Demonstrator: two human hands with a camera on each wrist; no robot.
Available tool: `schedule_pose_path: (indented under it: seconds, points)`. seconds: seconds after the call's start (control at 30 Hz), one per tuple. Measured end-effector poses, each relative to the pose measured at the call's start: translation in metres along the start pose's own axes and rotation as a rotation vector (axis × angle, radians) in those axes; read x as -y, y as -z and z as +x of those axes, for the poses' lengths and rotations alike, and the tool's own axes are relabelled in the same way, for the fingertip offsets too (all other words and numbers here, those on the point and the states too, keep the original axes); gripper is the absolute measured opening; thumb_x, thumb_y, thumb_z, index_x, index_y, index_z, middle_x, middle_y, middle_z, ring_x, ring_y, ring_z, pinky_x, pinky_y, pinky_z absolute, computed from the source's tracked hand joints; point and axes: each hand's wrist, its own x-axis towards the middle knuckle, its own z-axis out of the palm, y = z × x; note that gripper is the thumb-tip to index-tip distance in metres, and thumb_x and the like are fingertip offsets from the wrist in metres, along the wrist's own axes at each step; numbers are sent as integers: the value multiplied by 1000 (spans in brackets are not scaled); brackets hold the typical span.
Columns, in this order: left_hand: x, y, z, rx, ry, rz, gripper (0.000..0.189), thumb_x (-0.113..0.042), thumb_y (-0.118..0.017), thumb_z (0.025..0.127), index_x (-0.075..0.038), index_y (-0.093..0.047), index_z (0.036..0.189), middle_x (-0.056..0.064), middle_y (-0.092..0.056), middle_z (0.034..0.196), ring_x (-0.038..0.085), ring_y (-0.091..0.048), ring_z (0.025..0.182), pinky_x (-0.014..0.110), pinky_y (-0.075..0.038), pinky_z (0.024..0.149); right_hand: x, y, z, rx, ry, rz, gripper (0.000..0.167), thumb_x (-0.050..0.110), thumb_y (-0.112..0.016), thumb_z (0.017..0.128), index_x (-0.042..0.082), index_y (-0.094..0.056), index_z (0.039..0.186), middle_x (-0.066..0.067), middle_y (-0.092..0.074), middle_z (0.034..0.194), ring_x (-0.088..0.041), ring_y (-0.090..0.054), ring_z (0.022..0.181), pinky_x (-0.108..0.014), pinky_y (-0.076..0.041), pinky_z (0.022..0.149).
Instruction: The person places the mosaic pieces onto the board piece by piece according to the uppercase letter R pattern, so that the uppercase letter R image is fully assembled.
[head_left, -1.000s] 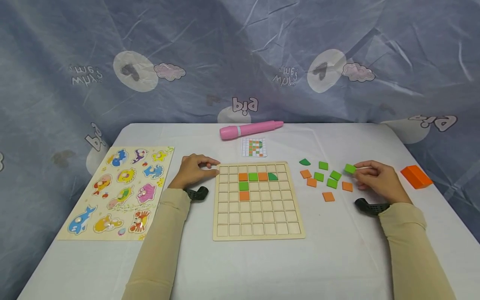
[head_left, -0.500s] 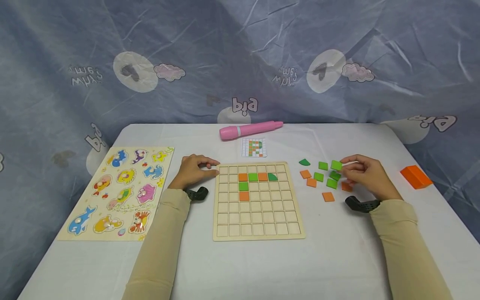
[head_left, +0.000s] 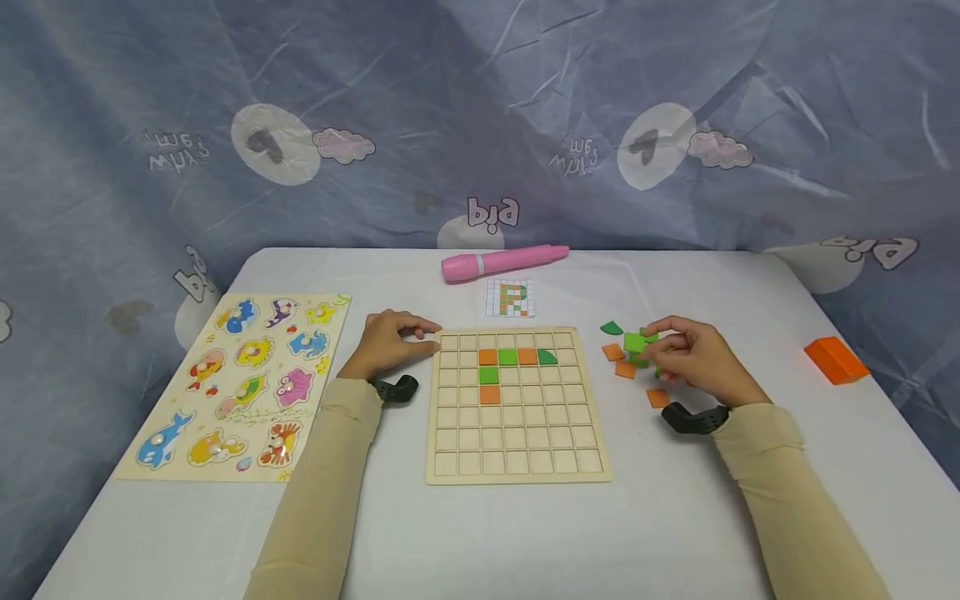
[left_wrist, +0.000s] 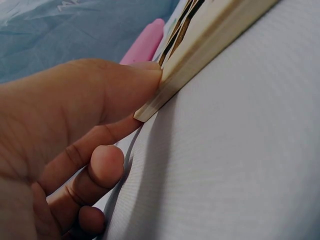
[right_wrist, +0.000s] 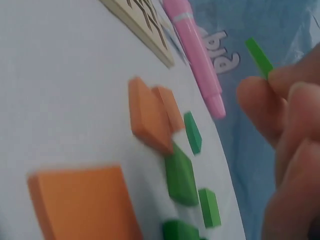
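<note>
A wooden grid board point(head_left: 525, 479) lies at the table's middle with orange and green tiles in its upper cells. My left hand point(head_left: 386, 343) holds the board's far left corner; in the left wrist view its thumb lies against the edge and the index finger touches the corner. My right hand point(head_left: 701, 358) pinches a light green square tile point(right_wrist: 259, 56) between thumb and index finger, raised above the loose tiles. Beneath it are orange squares point(right_wrist: 150, 117), green squares point(right_wrist: 180, 175) and a dark green rounded piece point(head_left: 612, 328), some partly hidden by the hand.
A small pattern card point(head_left: 512, 298) and a pink marker-shaped stick point(head_left: 504, 262) lie behind the board. A sea-animal puzzle board point(head_left: 232, 387) is at the left, an orange block point(head_left: 836, 360) at the right. A printed cloth point(head_left: 420, 125) hangs behind the table.
My right hand has moved left with the green square tile, now over the loose tiles near the board. The left hand has stayed at the board's corner.
</note>
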Motion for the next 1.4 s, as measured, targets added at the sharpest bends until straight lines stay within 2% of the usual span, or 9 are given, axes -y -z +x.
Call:
schedule_pose_path:
  seconds: [0.13, 0.33, 0.47, 0.53, 0.63, 0.7, 0.87, 1.2, 1.4]
  points:
    - [-1, -1, 0, -1, -1, 3, 31, -28, -90, 86, -15, -86, 113, -6, -62, 79, 23, -52, 92, 49, -24, 106, 7, -10, 2, 45, 15, 2, 37, 4, -74, 100, -9, -60, 133, -6, -80, 93, -18, -65, 60, -31, -58, 62]
    - [-3, -1, 0, -2, 11, 2, 31, -29, -90, 86, -15, -86, 114, -6, -63, 79, 23, -53, 93, 48, -25, 106, 19, -27, 2, 81, 16, -24, 36, 2, -72, 98, -7, -63, 132, -15, -80, 101, -18, -70, 71, -31, -59, 65]
    - [-2, -2, 0, -2, 13, -2, 31, -28, -90, 86, -15, -86, 114, -6, -63, 79, 23, -53, 94, 48, -24, 106, 26, -39, 3, 102, 27, -32, 34, 0, -70, 96, -7, -63, 129, -18, -79, 100, -18, -70, 76, -31, -60, 65]
    - [-2, -1, 0, -2, 14, -4, 31, -28, -90, 86, -15, -86, 114, -6, -63, 79, 23, -53, 94, 48, -24, 106, 29, -44, 3, 115, 11, -29, 35, 0, -68, 96, -7, -63, 130, -16, -79, 99, -18, -70, 74, -28, -55, 57]
    - [-3, -1, -1, -4, 14, -8, 31, -28, -90, 86, -15, -86, 114, -5, -63, 78, 23, -53, 93, 48, -24, 105, 33, -51, 4, 139, -3, -27, 35, 1, -67, 96, -6, -62, 130, -16, -79, 98, -19, -69, 71, -25, -41, 46]
    - [-3, -1, -1, -6, 12, -7, 31, -28, -90, 85, -15, -86, 114, -6, -63, 78, 23, -53, 93, 48, -25, 105, 36, -56, 5, 157, 5, -19, 34, 0, -68, 96, -6, -62, 129, -17, -79, 99, -20, -69, 68, -25, -40, 47]
    - [-2, -1, -1, -8, 8, -4, 31, -28, -90, 85, -15, -86, 113, -6, -63, 77, 23, -53, 93, 48, -25, 105, 40, -67, 9, 219, 74, 18, 31, -4, -69, 95, -11, -61, 125, -22, -79, 98, -17, -68, 69, -30, -58, 64]
    - [-5, 0, 0, 0, 19, 4, 30, -27, -90, 86, -16, -86, 113, -6, -63, 78, 23, -53, 93, 47, -25, 104, 46, -87, 19, 291, 92, 15, 29, -5, -69, 95, -11, -63, 123, -20, -79, 95, -17, -63, 63, -30, -55, 63]
    - [-3, 0, 1, -2, 19, 9, 31, -28, -90, 86, -15, -86, 113, -6, -63, 77, 23, -53, 93, 48, -25, 105, 48, -102, 25, 350, 43, 36, 30, -3, -68, 94, -9, -65, 123, -17, -79, 93, -17, -64, 65, -28, -55, 63]
